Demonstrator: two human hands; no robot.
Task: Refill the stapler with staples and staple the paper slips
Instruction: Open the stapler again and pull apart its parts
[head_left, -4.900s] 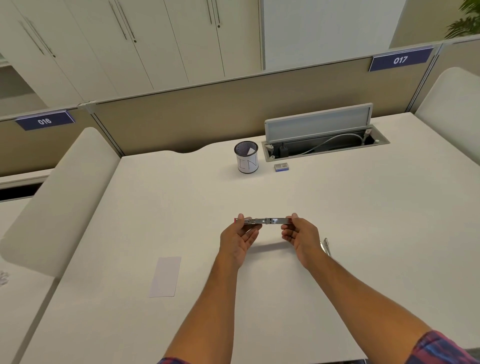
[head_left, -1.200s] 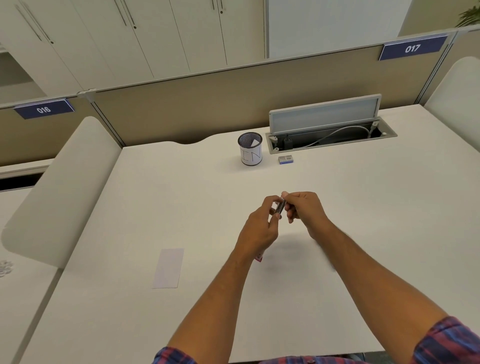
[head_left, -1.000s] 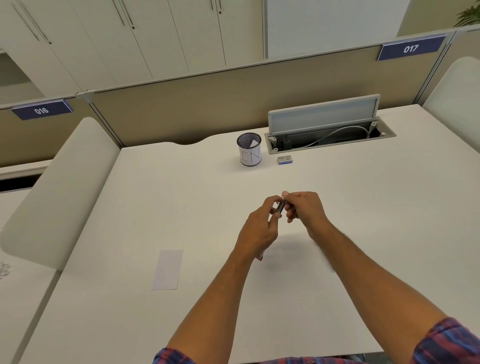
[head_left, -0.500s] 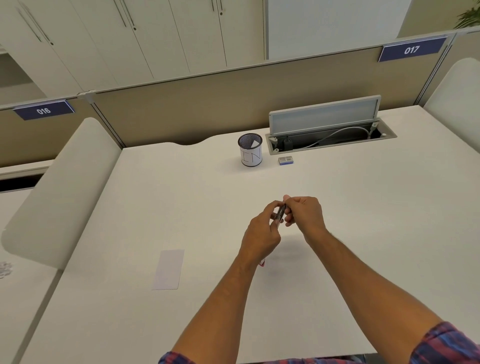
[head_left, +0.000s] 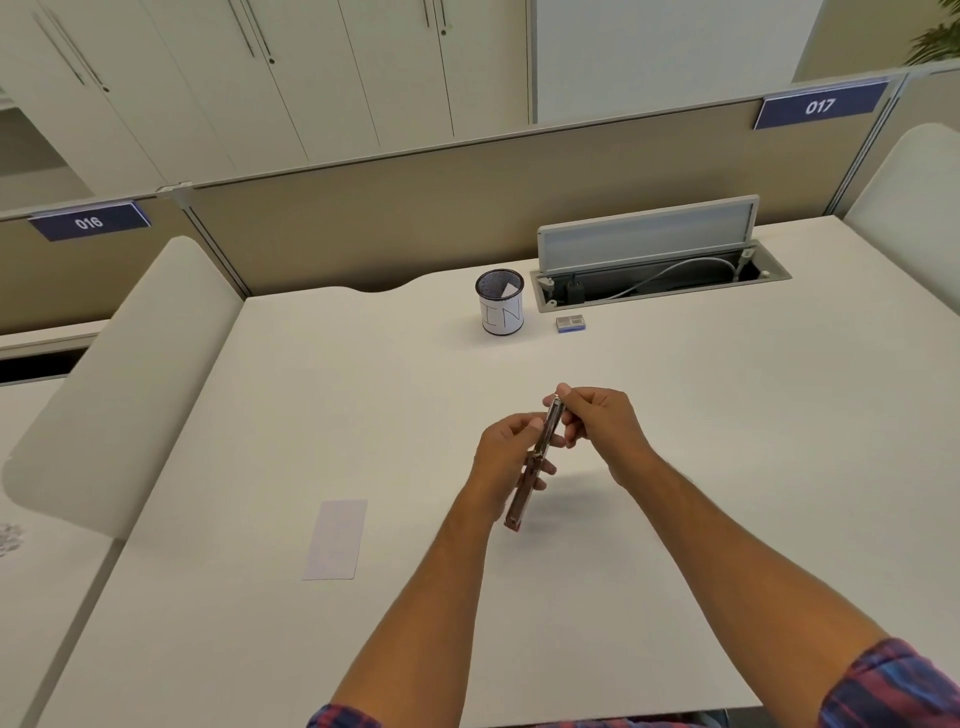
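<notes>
I keep my left hand (head_left: 506, 457) grasping the stapler (head_left: 535, 460) steady; my right hand (head_left: 597, 421) pinches its top end, above the desk (head_left: 727, 467).

Bright, even overhead light casts a soft shadow on the desk (head_left: 727, 467); wide-angle bending at edges, slight softness throughout

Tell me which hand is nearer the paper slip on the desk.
Left. The left hand, gripping the stapler, is just right of the paper slip and farther back; the right hand lies beyond it, farther right.
</notes>
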